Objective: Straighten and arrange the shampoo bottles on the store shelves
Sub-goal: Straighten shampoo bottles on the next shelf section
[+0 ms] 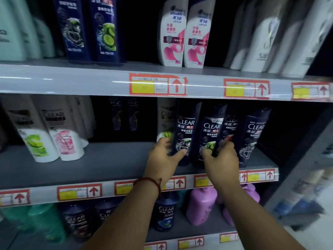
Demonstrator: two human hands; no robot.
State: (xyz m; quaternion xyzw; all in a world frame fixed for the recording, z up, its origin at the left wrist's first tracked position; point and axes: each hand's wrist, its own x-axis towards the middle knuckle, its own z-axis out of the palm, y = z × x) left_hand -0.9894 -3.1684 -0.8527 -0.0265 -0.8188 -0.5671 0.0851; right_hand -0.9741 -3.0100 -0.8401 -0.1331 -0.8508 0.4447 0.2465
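A: Centre right of the frame, on the middle shelf (108, 165): the leftmost dark bottle (183, 130) is clasped low by the left grip (165, 154), its neighbour (210, 130) by the right grip (221, 157), fingers curled round both

B: Stiff, glossy plastic is expected, likely full and weighty, perhaps slippery; a hold on the flat sides near the base is advised

A: And the look?

B: Navy bodies, white CLEAR lettering; some are seen leaning
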